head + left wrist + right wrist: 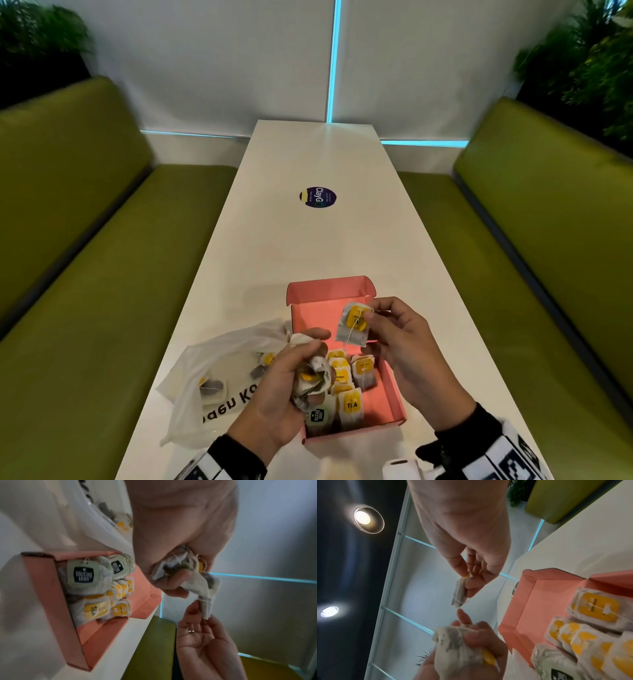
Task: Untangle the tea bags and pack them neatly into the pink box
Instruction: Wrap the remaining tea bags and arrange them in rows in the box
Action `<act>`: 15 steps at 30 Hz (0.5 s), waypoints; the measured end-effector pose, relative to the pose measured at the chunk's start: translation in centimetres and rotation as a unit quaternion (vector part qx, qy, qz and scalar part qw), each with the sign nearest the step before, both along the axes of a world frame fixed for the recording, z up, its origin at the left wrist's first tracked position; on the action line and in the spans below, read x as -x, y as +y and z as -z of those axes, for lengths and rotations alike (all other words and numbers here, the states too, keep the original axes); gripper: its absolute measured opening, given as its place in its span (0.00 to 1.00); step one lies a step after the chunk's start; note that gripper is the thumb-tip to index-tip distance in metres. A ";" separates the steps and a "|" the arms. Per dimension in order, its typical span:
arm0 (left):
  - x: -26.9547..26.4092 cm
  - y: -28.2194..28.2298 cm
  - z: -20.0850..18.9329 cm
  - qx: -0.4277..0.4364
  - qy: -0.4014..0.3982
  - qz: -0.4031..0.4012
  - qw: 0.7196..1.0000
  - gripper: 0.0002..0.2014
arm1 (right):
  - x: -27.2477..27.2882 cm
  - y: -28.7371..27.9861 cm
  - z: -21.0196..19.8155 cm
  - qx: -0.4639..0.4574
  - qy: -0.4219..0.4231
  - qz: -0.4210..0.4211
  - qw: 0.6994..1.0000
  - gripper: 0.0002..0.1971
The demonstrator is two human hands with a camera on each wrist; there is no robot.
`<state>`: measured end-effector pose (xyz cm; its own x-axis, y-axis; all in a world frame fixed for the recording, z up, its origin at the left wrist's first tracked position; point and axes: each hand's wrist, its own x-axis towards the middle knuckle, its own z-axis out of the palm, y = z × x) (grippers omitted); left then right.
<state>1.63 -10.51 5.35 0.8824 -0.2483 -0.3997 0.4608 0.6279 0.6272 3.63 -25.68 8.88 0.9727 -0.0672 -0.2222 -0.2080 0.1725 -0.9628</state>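
Observation:
The open pink box (394,390) (51,601) (530,601) lies on the white table (308,240) in front of me, its near half filled with rows of tea bags (349,387) (96,588) (590,635) bearing yellow and green tags. My left hand (291,373) (171,566) (471,649) grips a crumpled clump of tangled tea bags (313,377) (173,563) (453,646) just left of the box. My right hand (394,335) (467,577) pinches a single yellow-tagged tea bag (354,323) (458,593) above the box's far half. A thread runs across that bag.
A white plastic bag (212,370) (96,524) holding more tea bags lies left of the box. A dark round sticker (318,197) marks the table's middle. Green benches (85,274) flank the table on both sides. Plants stand in the back corners.

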 end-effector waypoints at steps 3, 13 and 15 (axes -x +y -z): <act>0.4 -0.2 -0.4 -0.096 -0.023 0.016 0.995 0.17 | 0.1 0.2 0.1 0.020 -0.010 0.006 1.000 0.05; 0.4 -1.2 -0.3 -0.279 -0.082 0.024 0.956 0.06 | 0.4 -0.1 -0.1 0.071 -0.036 -0.031 0.996 0.08; 0.4 -1.1 0.0 -0.300 -0.101 0.028 0.948 0.08 | 0.4 -0.7 -0.5 0.166 -0.050 -0.101 0.980 0.15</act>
